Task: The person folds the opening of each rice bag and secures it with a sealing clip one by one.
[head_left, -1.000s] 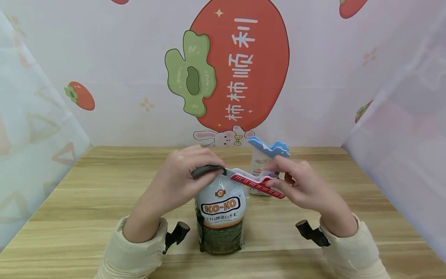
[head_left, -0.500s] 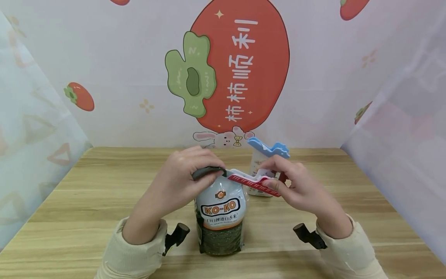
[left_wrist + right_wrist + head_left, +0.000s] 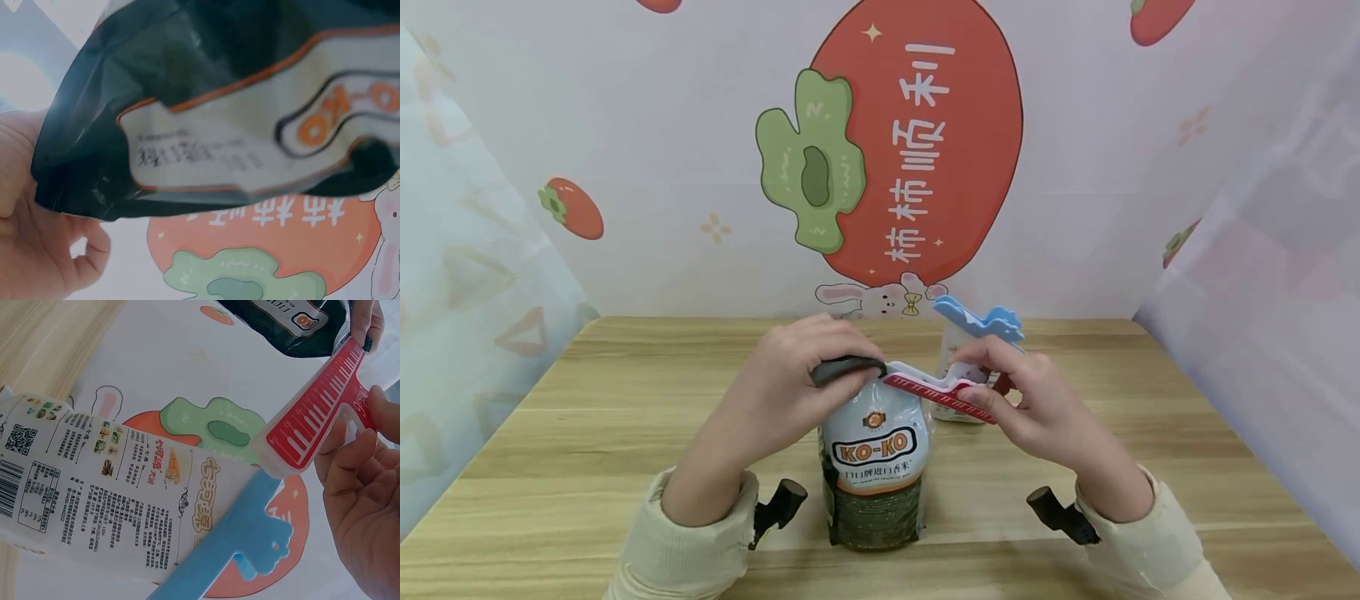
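A KO-KO rice bag, pale above and dark green below, stands upright on the table. My left hand pinches its folded dark top edge between thumb and fingers. In the left wrist view the bag's dark side fills the upper part. My right hand pinches the grip of a red and white bag clip. One end of the clip lies right at the bag's top, close to my left fingertips. The right wrist view shows the clip's red patterned face and my right thumb on its grip.
Behind the clip stands a white printed bag closed with a blue bag clip. The wooden table is bordered by a printed cloth backdrop at the back and cloth sides.
My right hand has moved a little left, bringing the red and white clip further along the KO-KO bag's top toward my left fingers. The left hand stays about where it was.
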`<move>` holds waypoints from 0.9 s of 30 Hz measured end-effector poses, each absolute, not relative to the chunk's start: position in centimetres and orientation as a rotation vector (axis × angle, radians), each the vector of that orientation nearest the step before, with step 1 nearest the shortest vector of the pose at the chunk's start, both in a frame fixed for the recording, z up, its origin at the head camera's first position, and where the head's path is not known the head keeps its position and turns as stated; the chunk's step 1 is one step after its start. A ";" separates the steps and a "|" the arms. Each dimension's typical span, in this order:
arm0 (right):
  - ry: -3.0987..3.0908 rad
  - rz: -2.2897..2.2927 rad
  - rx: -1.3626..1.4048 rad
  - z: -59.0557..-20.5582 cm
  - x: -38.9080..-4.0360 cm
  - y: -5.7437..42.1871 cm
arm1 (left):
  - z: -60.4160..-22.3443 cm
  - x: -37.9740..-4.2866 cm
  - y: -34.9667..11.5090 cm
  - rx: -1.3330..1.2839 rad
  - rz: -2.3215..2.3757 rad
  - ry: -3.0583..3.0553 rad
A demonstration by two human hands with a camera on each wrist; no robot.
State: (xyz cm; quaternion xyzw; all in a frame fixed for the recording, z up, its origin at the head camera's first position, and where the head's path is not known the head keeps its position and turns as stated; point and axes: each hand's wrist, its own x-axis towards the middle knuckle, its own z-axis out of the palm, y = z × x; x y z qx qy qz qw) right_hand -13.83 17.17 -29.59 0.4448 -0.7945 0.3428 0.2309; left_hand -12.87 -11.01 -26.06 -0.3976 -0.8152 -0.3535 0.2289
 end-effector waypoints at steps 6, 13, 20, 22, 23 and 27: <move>-2.213 0.947 1.196 -29.7 -13.7 17.3 | -25.5 -12.4 -12.4 -0.879 -1.108 -2.440; -2.217 0.956 1.196 -29.5 -13.7 17.0 | -25.2 -12.2 -12.6 -0.909 -1.203 -2.455; -2.161 0.978 1.140 -29.8 -13.5 16.0 | -25.2 -12.3 -12.6 -0.932 -1.234 -2.425; -2.144 0.995 1.129 -29.9 -13.5 15.8 | -25.2 -12.4 -12.6 -0.942 -1.229 -2.422; -2.136 1.003 1.124 -30.0 -13.5 15.7 | -25.2 -12.4 -12.6 -0.948 -1.233 -2.421; -2.112 1.043 1.114 -30.1 -13.4 15.2 | -25.1 -12.4 -12.6 -0.953 -1.227 -2.429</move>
